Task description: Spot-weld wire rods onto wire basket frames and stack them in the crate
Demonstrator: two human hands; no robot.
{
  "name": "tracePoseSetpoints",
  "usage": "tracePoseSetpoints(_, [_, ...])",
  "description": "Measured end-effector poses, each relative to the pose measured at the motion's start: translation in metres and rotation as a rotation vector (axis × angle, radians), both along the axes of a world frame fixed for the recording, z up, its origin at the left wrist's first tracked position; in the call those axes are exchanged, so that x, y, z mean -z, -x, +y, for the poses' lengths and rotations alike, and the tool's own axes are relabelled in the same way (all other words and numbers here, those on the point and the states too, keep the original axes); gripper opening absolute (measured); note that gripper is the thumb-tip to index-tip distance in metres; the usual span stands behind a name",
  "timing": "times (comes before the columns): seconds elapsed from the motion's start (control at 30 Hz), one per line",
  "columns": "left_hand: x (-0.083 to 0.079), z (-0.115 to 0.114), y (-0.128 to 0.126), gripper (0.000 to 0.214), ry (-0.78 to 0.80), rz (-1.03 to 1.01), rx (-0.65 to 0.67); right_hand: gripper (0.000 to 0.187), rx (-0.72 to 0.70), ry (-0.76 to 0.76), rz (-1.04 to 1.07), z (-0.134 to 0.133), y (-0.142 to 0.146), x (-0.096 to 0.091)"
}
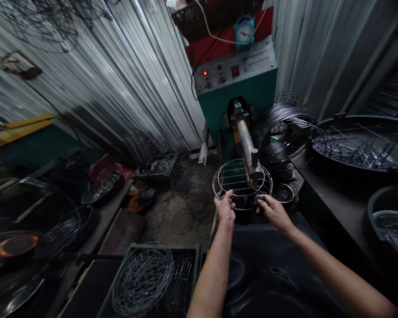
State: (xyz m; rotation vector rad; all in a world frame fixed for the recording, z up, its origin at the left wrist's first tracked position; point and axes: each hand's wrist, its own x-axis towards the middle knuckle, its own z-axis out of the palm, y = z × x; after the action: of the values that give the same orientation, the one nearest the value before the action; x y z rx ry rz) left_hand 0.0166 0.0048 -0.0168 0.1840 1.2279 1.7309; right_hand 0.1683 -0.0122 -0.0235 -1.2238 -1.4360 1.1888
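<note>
A round wire rack [241,182], a ring crossed by parallel wires, is held level below the arm [247,139] of a green spot welder [234,99]. The fingers of my left hand [224,207] are closed on the near left of its rim. My right hand [272,213] is pinched at the near right of the rack, close under the welder's tip [254,180]. What lies between those fingers is too small to make out. Several loose wire pieces [283,274] rest on the dark cover over my lap.
A green crate [199,260] of wire rings stands at lower left. Right of the welder are a wire coil [281,128] and a wide black basin [354,170] of wire pieces. A blue dial scale [244,33] sits on top. More wire rings [182,221] lie on the floor.
</note>
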Motion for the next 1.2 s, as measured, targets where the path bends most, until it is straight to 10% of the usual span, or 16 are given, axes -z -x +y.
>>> tracePoseSetpoints(0.23, [0.002,0.002,0.006,0.049,0.032,-0.072,0.065,0.04,0.02,0.006,0.093,-0.006,-0.008,-0.011])
tracePoseSetpoints(0.47, [0.003,0.003,0.009,0.041,0.1,-0.129,0.12,0.035,0.407,-0.015,0.548,-0.01,-0.049,-0.02])
tracePoseSetpoints(0.8, [-0.002,0.0,-0.002,0.052,0.004,0.058,0.038,0.03,-0.045,0.01,0.119,-0.004,-0.008,0.001])
tracePoseSetpoints(1.2, [-0.004,0.003,0.003,0.056,-0.004,0.043,-0.018,0.032,-0.04,0.017,0.015,0.005,0.0,-0.001])
